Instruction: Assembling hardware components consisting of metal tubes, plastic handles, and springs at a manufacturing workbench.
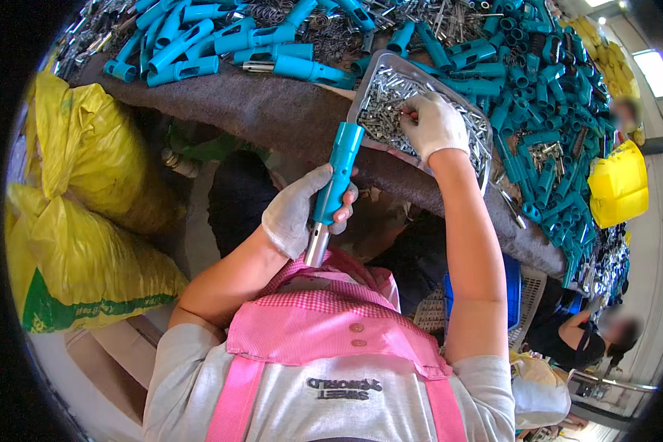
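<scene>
My left hand, in a pale work glove with bare fingertips, is wrapped round a teal plastic tube. A shiny metal tube sticks out of its lower end. The piece is held tilted in front of my chest, near the table edge. My right hand, gloved too, reaches into a clear plastic tray of small metal pins. Its fingers are pinched together over the pins; whatever they hold is too small to make out.
Teal tubes lie along the far table edge, with a large heap of teal parts at right. Springs and metal pieces lie behind. Yellow sacks stand at left, a blue crate below the table. Another person sits at right.
</scene>
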A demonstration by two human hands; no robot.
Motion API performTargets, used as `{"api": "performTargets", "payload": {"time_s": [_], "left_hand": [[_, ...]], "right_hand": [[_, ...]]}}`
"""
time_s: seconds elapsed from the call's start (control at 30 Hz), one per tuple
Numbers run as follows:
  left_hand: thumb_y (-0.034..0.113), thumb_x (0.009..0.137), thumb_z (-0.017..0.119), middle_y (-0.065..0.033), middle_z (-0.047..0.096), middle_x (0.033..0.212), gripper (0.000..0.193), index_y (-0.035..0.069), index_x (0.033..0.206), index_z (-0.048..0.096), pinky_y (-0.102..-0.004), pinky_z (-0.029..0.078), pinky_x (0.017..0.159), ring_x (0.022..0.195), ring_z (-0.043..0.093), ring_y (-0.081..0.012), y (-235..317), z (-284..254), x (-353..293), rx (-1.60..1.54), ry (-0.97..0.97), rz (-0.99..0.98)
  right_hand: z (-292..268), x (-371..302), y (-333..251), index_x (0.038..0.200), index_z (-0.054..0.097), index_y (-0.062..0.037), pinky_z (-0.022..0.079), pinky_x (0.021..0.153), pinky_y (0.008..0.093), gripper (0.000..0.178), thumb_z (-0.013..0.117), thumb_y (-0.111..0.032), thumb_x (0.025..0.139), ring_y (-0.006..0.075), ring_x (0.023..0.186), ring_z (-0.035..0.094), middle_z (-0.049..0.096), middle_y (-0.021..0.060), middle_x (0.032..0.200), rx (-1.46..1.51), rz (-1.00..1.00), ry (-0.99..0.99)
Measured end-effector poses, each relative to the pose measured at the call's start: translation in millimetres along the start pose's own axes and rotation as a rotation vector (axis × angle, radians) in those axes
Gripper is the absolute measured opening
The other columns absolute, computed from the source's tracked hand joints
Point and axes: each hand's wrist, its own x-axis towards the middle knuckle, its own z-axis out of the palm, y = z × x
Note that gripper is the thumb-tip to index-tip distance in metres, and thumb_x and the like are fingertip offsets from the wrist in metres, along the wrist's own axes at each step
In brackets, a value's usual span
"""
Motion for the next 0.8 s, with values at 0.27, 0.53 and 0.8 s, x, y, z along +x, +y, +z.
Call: {"api": "performTargets", "payload": {"time_s": [0.27, 0.53, 0.8], "left_hand": [[0.029, 0.095, 0.043, -0.0083, 0.056, 0.083, 0.023, 0.008, 0.104, 0.046, -0.0298, 0.046, 0.055, 0.065, 0.054, -0.0169, -1, 7, 3, 0.029, 0.059, 0.119], [0.025, 0.094, 0.05, -0.0053, 0.058, 0.089, 0.027, 0.005, 0.112, 0.047, -0.03, 0.05, 0.061, 0.071, 0.058, -0.0154, -11, 19, 10, 0.187, 0.062, 0.152], [0.026, 0.092, 0.056, -0.0047, 0.056, 0.098, 0.037, 0.0, 0.118, 0.05, -0.0234, 0.043, 0.075, 0.086, 0.049, -0.0075, -18, 13, 10, 0.887, 0.071, 0.557]], "right_hand": [[-6, -50, -4, 0.089, 0.06, -0.0012, 0.047, 0.064, 0.0217, 0.011, 0.063, -0.001, 0.079, 0.0082, 0.071, 0.058, 0.062, 0.0023, 0.078, 1.072, 0.035, 0.02], [-1, -91, -34, 0.087, 0.056, -0.0026, 0.049, 0.058, 0.0253, 0.011, 0.063, 0.002, 0.08, 0.0156, 0.069, 0.061, 0.062, 0.0067, 0.081, 1.615, 0.181, -0.288], [26, -104, -38, 0.083, 0.055, -0.0079, 0.045, 0.054, 0.0209, 0.013, 0.065, -0.001, 0.08, 0.0127, 0.066, 0.059, 0.062, 0.0052, 0.08, 2.081, 0.455, -0.333]]}}
